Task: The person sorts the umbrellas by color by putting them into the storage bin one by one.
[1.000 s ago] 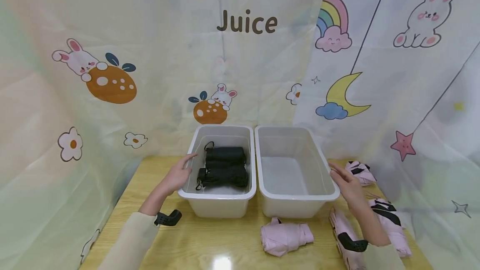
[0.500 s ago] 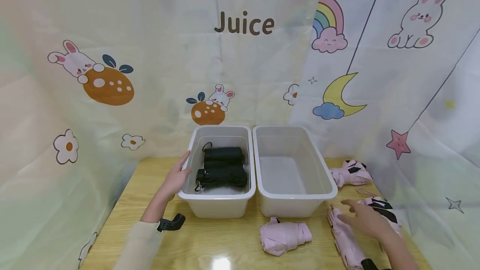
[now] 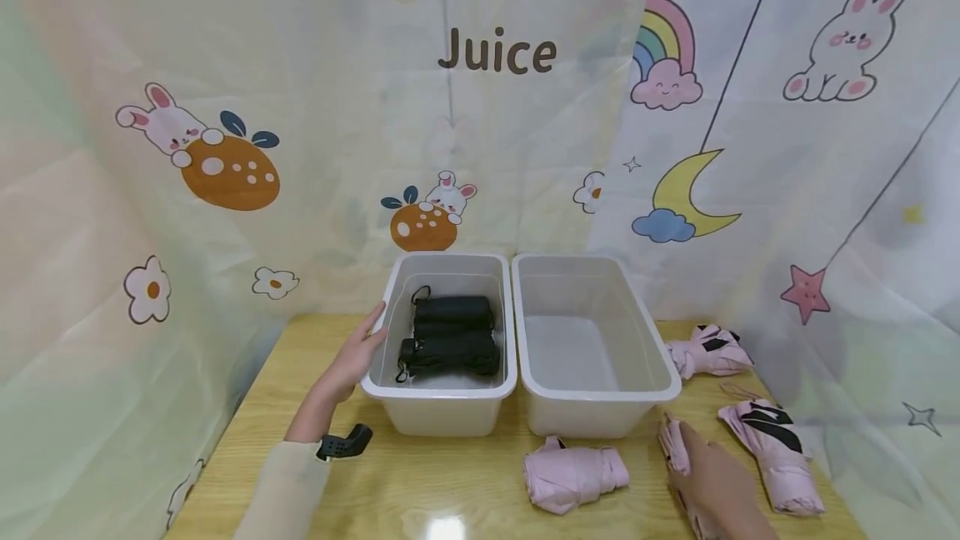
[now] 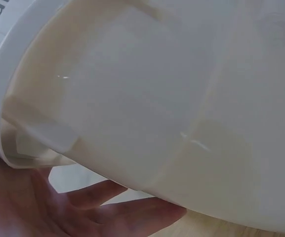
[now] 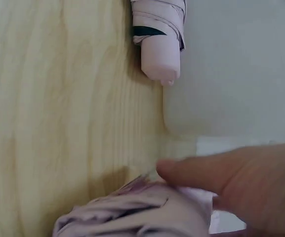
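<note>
Two white bins sit side by side; beside the left bin [image 3: 438, 394] (black umbrellas inside) the left hand [image 3: 358, 354] rests flat, fingers straight, on its outer wall. Since a second ago, the right hand [image 3: 708, 482] has dropped from the empty bin [image 3: 600, 402] onto a pink folded umbrella [image 3: 678, 452], fingers laid over it, suggesting pickup.

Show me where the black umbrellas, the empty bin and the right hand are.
black umbrellas [image 3: 450, 336], head view, middle of the folded stack
empty bin [image 3: 592, 394], head view, front rim
right hand [image 3: 712, 482], head view, back of the hand
</note>
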### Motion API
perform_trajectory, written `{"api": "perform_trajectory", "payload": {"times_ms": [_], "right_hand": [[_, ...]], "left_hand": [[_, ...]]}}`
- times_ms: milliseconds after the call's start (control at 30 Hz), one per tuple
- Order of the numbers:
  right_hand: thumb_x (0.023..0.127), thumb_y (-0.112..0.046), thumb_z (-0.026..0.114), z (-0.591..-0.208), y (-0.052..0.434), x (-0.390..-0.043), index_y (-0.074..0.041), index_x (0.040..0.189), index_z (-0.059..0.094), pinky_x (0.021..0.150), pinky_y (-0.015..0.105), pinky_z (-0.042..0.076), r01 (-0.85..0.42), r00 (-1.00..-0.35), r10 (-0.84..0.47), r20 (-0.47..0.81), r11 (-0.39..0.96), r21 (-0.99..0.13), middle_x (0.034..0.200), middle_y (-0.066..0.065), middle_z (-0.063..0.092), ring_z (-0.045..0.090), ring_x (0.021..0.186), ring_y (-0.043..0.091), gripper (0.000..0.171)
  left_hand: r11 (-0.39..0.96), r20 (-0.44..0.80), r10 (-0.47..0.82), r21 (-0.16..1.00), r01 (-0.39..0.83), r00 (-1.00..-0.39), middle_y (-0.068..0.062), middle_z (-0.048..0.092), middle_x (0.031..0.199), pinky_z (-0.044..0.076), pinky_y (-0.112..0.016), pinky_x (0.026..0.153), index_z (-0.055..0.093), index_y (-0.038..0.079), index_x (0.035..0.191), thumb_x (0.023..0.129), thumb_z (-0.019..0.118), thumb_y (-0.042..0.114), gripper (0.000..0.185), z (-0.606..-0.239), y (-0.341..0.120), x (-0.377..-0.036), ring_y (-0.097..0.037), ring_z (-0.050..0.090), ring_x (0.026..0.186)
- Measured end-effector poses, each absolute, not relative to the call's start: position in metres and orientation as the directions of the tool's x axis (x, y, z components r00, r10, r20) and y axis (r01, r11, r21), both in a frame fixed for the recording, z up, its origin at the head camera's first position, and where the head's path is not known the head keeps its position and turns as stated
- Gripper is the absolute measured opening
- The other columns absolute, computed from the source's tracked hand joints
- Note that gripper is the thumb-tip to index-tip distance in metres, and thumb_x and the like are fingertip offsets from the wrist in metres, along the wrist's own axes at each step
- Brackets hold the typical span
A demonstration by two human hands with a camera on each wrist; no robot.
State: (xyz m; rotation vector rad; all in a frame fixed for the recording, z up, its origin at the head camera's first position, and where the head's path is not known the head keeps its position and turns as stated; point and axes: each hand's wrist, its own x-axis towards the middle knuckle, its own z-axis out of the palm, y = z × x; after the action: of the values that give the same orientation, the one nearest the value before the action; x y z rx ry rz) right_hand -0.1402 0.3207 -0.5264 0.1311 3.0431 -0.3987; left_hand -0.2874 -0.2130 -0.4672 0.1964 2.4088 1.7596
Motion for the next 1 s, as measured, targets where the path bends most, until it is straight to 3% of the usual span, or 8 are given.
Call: {"api": "perform_trajectory", "payload": {"times_ms": [200,400,633,767,1000], "right_hand": [[0.078,-0.041,0.077,-0.535,0.327,-0.147,0.000,0.146,0.038,0.064,0.055,0.049,0.070,-0.994,0.037,-0.103,0.939,-0.337,0.112,0.029,0.062,0.063,0.090,0.040,0.088],[0.078,-0.052,0.075,-0.542,0.336,-0.149,-0.003,0.150,0.033,0.075,0.058,0.046,0.180,-0.981,0.127,-0.147,0.881,-0.438,0.130,0.033,0.051,0.061,0.099,0.044,0.096],[0.082,-0.044,0.072,-0.545,0.339,-0.152,0.003,0.150,0.027,0.080,0.061,0.045,0.174,-0.983,0.123,-0.139,0.865,-0.470,0.133,0.038,0.045,0.053,0.108,0.053,0.093],[0.082,-0.038,0.073,-0.546,0.342,-0.153,0.002,0.149,0.031,0.080,0.057,0.046,0.171,-0.985,0.136,-0.106,0.845,-0.507,0.132,0.038,0.046,0.056,0.105,0.048,0.088],[0.081,-0.049,0.073,-0.513,0.354,-0.153,-0.003,0.149,0.035,0.078,0.056,0.047,0.157,-0.987,0.151,-0.053,0.843,-0.514,0.134,0.038,0.044,0.057,0.103,0.048,0.091]], "left_hand": [[0.304,-0.025,0.165,0.952,0.027,-0.986,-0.015,0.006,0.161,0.029,-0.062,0.103,0.012,0.024,0.158,0.107,0.033,0.030,0.055,-0.462,-0.217,-0.287,-0.047,0.024,0.137],[0.268,-0.064,0.211,0.963,-0.005,-0.975,-0.018,0.004,0.160,0.028,-0.063,0.104,0.012,0.016,0.158,0.107,0.034,0.023,0.056,-0.454,-0.214,-0.282,-0.048,0.020,0.138],[0.265,-0.049,0.184,0.964,0.001,-0.982,-0.015,0.004,0.161,0.026,-0.062,0.105,0.012,0.021,0.158,0.108,0.033,0.029,0.055,-0.468,-0.212,-0.288,-0.046,0.020,0.139],[0.276,-0.030,0.184,0.961,0.022,-0.983,-0.015,0.004,0.161,0.026,-0.061,0.105,0.012,0.024,0.158,0.108,0.033,0.031,0.055,-0.472,-0.212,-0.288,-0.046,0.021,0.139],[0.292,-0.029,0.173,0.956,0.023,-0.985,-0.015,0.005,0.161,0.023,-0.062,0.106,0.012,0.022,0.158,0.107,0.034,0.033,0.056,-0.478,-0.213,-0.285,-0.045,0.017,0.141]]}}
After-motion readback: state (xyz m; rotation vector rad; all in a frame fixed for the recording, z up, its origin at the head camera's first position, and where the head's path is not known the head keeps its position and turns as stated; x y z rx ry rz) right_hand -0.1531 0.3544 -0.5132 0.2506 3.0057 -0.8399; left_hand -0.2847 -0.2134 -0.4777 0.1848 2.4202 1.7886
